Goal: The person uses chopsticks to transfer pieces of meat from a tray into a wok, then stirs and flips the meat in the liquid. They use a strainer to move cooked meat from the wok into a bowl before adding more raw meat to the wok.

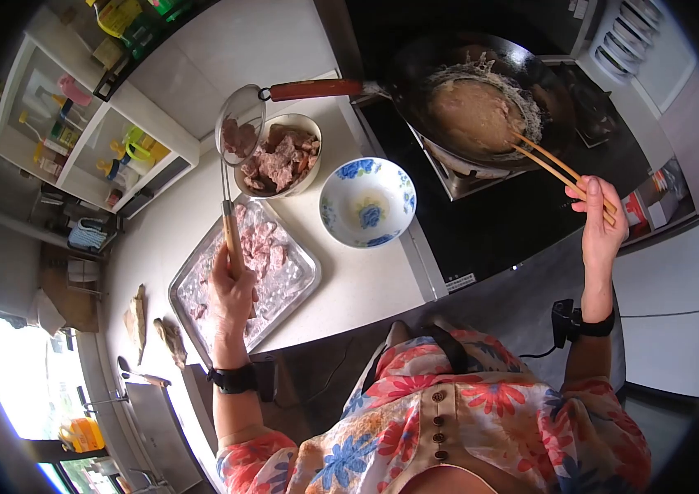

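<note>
My left hand [232,288] is closed around the wooden handle of a wire mesh skimmer [242,105]. The skimmer's basket overlaps a bowl [317,142] of browned meat pieces [282,160]. Across the stove, my right hand [603,216] grips a pair of wooden chopsticks [561,170], with their tips dipping into a black wok [415,76]. Bubbling, foamy brownish liquid [474,114] fills the wok's bottom. Under my left forearm, a metal tray [306,281] carries pale, coated raw meat pieces [265,249].
A blue-flowered white bowl [339,216] stands between the tray and the black cooktop [481,226]. The wok's wooden handle [316,89] juts left over the counter. Bottles fill a white shelf cabinet [78,107] at left; a sink [160,428] lies lower left.
</note>
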Demonstrator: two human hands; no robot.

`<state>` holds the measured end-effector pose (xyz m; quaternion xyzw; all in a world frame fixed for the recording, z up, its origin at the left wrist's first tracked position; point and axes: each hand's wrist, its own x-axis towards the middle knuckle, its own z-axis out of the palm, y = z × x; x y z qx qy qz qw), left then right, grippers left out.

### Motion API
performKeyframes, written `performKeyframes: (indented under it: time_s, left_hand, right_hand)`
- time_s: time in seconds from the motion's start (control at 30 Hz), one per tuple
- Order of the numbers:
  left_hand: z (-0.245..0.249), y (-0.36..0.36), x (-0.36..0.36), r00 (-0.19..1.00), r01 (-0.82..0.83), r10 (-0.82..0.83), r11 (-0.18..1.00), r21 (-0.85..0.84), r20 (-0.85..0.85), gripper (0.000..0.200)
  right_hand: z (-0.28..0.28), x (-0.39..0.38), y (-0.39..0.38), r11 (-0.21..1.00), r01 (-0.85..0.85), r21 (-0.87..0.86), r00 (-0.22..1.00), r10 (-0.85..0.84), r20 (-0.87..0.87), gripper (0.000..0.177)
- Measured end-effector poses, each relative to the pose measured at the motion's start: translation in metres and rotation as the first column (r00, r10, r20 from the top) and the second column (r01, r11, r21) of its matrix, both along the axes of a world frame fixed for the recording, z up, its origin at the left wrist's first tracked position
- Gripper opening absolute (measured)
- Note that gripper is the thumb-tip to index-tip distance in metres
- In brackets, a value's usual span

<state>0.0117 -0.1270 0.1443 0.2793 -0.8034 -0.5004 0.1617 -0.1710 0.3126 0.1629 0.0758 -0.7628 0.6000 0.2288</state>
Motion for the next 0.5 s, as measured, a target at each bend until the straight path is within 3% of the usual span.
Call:
performKeyframes:
  time_s: [0.13,0.2,0.23,0.5]
  left_hand:
    - [-0.019,-0.008,0.004,0.999,-0.029,0.031,0.998,-0.060,0.035,0.059]
    - [-0.029,-0.012,0.004,0.997,-0.048,0.062,0.953,-0.298,0.037,0.060]
    - [-0.030,-0.011,0.004,0.996,-0.065,0.081,0.946,-0.317,0.039,0.060]
    - [-0.042,-0.017,0.014,0.993,-0.102,0.088,0.972,-0.211,-0.073,0.059]
  right_hand:
    - [0.000,-0.004,-0.005,1.000,-0.020,-0.001,1.000,0.020,-0.007,0.026]
    - [0.001,-0.005,-0.008,1.000,-0.026,0.007,1.000,0.026,-0.007,0.026]
    - [0.002,-0.005,-0.009,0.999,-0.029,0.014,1.000,0.029,-0.007,0.026]
    - [0.005,-0.004,-0.016,0.999,-0.023,0.024,1.000,0.023,-0.015,0.026]
